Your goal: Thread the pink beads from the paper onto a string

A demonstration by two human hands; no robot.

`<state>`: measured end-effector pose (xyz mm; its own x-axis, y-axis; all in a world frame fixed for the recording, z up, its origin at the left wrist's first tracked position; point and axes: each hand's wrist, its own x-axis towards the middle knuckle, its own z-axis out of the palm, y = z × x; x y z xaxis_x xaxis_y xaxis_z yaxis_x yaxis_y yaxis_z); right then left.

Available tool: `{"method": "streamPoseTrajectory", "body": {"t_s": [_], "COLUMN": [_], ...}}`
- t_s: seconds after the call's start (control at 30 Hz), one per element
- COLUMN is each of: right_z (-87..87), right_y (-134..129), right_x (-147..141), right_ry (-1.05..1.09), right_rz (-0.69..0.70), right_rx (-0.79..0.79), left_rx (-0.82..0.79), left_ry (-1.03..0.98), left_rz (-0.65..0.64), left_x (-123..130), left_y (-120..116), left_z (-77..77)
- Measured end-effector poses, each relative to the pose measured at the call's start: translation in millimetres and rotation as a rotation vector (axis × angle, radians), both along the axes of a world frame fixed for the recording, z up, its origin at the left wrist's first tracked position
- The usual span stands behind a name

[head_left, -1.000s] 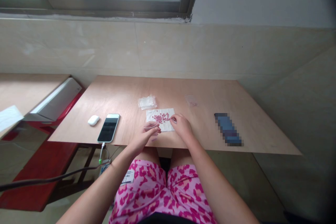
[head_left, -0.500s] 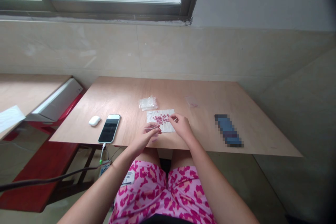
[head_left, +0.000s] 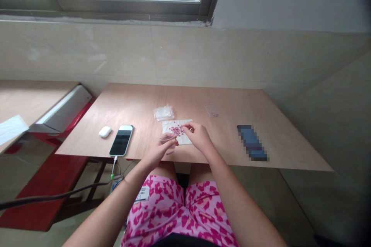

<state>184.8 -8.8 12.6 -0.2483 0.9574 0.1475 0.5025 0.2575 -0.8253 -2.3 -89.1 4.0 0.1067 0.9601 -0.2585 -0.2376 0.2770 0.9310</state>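
Many small pink beads [head_left: 175, 130] lie loosely on a white paper napkin [head_left: 185, 139] near the table's front edge. My left hand [head_left: 160, 150] is closed on a small clear zip bag [head_left: 171, 148], which hangs below the fingers with a few pink pieces at its bottom. Over the right side of the beads, my right hand [head_left: 197, 135] has thumb and forefinger pinched together. Whatever is between those fingertips is too small to make out.
Behind the napkin lies a stack of clear bags [head_left: 164, 113]. A clear bag with pink beads [head_left: 212, 111] is farther right. A phone on a cable [head_left: 121, 140] and a white earphone case [head_left: 104, 132] lie left, a blurred dark phone-shaped object [head_left: 252, 142] right.
My right hand has moved slightly left over the beads, its fingertips still pinched. My left hand stays almost in place with the bag.
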Motion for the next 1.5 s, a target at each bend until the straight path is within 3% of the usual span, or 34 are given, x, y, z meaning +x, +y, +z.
{"method": "streamPoseTrajectory", "body": {"t_s": [0.2,0.37,0.57,0.7,0.8,0.9,1.0,1.07,1.27,1.5], "right_z": [-46.9,-57.3,-56.0,-50.0,-29.9,1.8,28.0,35.5,25.8,2.9], "right_y": [13,12,12,12,6,-7,-22,-28,-25,-13], "right_x": [21,19,15,13,8,-2,-13,-17,-6,19], "right_ry": [-0.317,-0.424,-0.408,-0.24,0.02,0.18,0.112,0.032,0.097,-0.002], "right_rz": [-0.091,-0.071,-0.068,-0.09,-0.086,-0.01,0.182,0.262,0.092,-0.013], "right_rx": [0.034,0.03,0.061,0.033,-0.025,-0.003,0.067,0.089,0.031,-0.02], "left_rx": [-0.003,-0.023,-0.048,-0.072,-0.068,-0.04,0.039,0.082,0.049,0.004], "left_ry": [-0.027,-0.043,-0.064,-0.07,-0.058,-0.011,0.055,0.091,0.075,-0.073], "left_rz": [-0.011,-0.002,0.018,0.02,0.012,-0.013,-0.052,-0.079,-0.047,-0.006], "left_x": [0,-1,0,1,1,1,2,2,0,-1], "left_y": [0,0,1,1,0,0,-1,-2,-2,0], "left_z": [0.3,2.3,2.8,3.5,1.4,-1.7,-2.5,-2.0,-2.6,0.2]}}
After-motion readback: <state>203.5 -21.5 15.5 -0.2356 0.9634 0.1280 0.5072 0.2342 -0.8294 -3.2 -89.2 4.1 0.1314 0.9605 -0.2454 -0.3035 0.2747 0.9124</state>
